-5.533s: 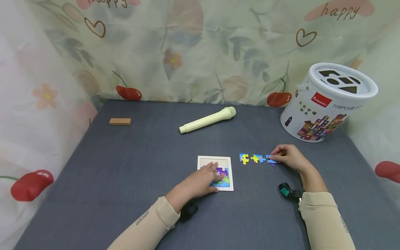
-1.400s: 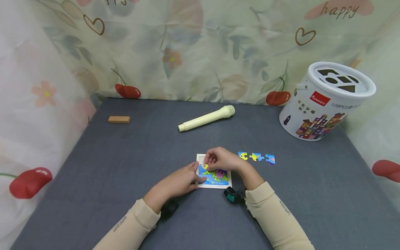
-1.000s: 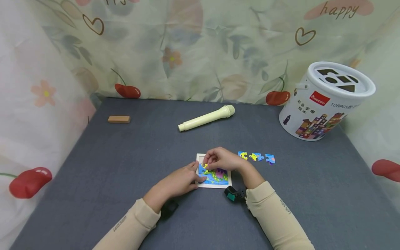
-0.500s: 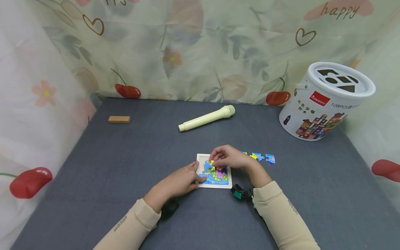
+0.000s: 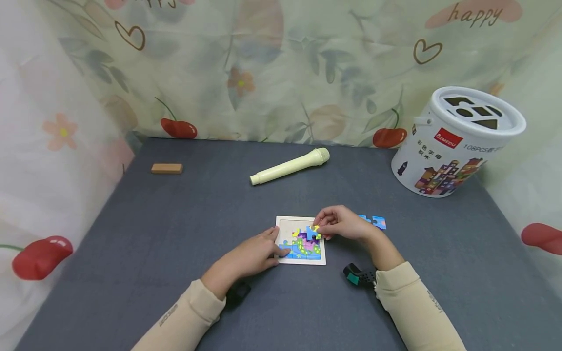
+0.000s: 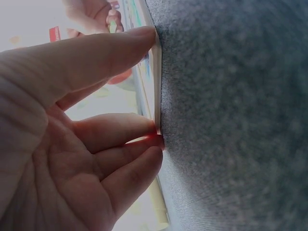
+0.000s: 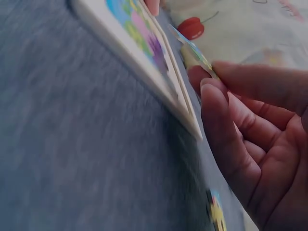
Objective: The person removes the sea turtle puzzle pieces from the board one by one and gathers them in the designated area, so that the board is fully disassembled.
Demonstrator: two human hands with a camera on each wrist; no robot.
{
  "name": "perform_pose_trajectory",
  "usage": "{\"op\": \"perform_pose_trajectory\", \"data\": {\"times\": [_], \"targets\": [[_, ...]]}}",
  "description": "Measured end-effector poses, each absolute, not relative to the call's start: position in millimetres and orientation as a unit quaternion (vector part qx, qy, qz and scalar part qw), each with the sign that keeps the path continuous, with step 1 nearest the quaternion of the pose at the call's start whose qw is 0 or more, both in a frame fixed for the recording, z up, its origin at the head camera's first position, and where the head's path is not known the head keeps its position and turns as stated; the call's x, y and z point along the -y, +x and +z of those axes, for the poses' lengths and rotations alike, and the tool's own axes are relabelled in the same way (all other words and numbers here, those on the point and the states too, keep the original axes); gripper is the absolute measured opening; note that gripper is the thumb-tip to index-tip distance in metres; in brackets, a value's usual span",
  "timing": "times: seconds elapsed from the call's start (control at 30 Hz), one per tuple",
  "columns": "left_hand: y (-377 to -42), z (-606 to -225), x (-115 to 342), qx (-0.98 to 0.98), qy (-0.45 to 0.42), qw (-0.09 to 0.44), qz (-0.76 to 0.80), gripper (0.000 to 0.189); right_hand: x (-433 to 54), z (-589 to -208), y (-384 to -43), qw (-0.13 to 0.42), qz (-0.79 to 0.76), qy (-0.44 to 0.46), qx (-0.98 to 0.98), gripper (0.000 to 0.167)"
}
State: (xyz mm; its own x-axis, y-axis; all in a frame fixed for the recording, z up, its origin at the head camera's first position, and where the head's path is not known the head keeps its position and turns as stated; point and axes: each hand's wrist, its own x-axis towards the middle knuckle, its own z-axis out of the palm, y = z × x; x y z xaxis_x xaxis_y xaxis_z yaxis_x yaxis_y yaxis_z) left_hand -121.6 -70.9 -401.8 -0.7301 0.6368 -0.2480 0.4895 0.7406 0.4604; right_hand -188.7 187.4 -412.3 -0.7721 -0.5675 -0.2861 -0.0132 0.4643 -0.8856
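Note:
A square wooden puzzle tray (image 5: 301,219) lies on the table, its lower part filled with blue, pink and green pieces. My left hand (image 5: 252,253) rests on the tray's left side, fingertips on its rim and one finger over the picture. Above the tray's right side, my right hand (image 5: 344,225) pinches a blue-and-yellow puzzle piece (image 5: 312,234) between thumb and fingers. In the right wrist view that puzzle piece (image 7: 195,50) is tilted, clear of the tray (image 7: 139,72). Loose puzzle pieces (image 5: 378,222) lie beyond the right hand, partly hidden by it.
A cream toy microphone (image 5: 290,167) lies behind the tray. A wooden block (image 5: 167,168) sits at the back left. The white block bucket (image 5: 456,146) stands at the back right, by the patterned curtain (image 5: 263,73).
My right hand first came from the loose pieces to the tray's upper left. Since then it has lifted the blue-and-yellow puzzle piece and carried it rightward. The left hand recently stays put.

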Motion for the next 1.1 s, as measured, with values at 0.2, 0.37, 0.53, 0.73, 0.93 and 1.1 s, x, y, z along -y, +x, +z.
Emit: {"op": "perform_pose_trajectory", "data": {"times": [0.2,0.37,0.53,0.73,0.93,1.1], "targets": [[-120.9,-402.3,70.5,-0.912,0.305,0.201,0.187,0.035,-203.7,-414.5,-186.0,0.264,-0.487,-0.157,-0.817,0.020],[-120.0,-402.6,71.1,-0.912,0.305,0.196,0.191,0.035,-213.9,-412.8,-182.6,0.253,-0.491,-0.148,-0.821,0.021],[-119.8,-403.2,71.4,-0.912,0.307,0.193,0.191,0.035,-223.7,-413.2,-177.7,0.241,-0.491,-0.151,-0.823,0.021],[-120.4,-403.9,71.4,-0.913,0.304,0.197,0.189,0.035,-234.1,-414.6,-174.0,0.236,-0.482,-0.130,-0.833,0.022],[-120.5,-403.9,72.1,-0.911,0.309,0.193,0.193,0.035,-242.0,-411.7,-170.2,0.236,-0.476,-0.118,-0.839,0.024],[-120.1,-404.1,71.8,-0.911,0.307,0.196,0.194,0.036,-245.7,-410.9,-168.8,0.238,-0.473,-0.113,-0.841,0.024]]}}
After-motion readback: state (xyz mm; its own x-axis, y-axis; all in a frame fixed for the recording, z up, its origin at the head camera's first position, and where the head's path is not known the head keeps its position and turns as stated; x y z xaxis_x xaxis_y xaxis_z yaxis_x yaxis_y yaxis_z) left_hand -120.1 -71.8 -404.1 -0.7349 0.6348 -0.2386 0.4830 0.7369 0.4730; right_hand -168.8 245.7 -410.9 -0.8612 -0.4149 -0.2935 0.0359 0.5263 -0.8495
